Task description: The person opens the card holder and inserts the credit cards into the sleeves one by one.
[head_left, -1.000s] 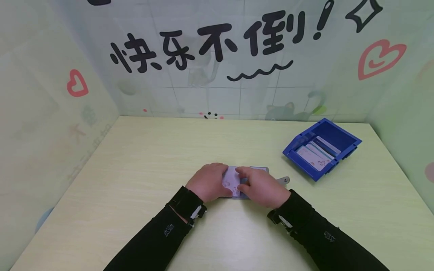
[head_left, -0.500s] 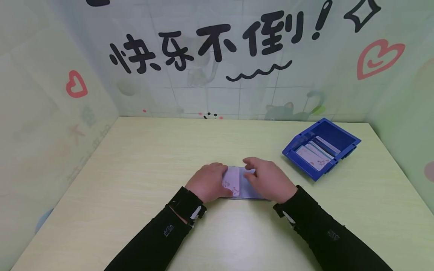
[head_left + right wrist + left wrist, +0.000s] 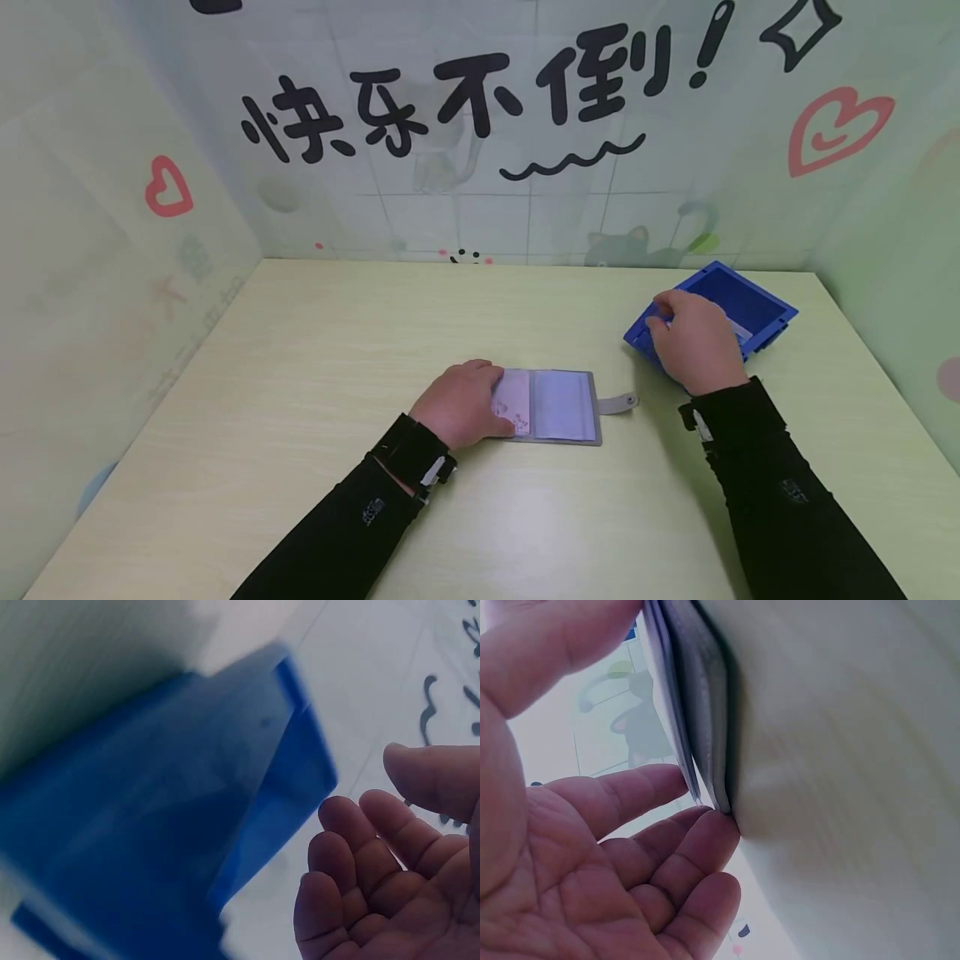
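A card holder (image 3: 564,406) with clear sleeves lies spread on the table, its grey snap strap (image 3: 618,403) pointing right. A pink floral card (image 3: 512,402) shows in its left sleeve. My left hand (image 3: 459,404) holds the left part between thumb and fingers; the left wrist view shows fingertips at the edge of the card holder's pages (image 3: 676,697). Above the blue bin (image 3: 738,298) is my right hand (image 3: 696,342), fingers loosely bent and nothing between them. It hides most of the cards (image 3: 738,331) inside. In the right wrist view the bin's wall (image 3: 142,802) is beside the fingers.
The pale wooden table (image 3: 337,350) runs back to a printed wall (image 3: 450,221) with black lettering. More printed walls stand at the left and right sides.
My right hand has left the card holder and moved right and away from me to the bin, uncovering the right sleeve and strap. The left hand has stayed in place.
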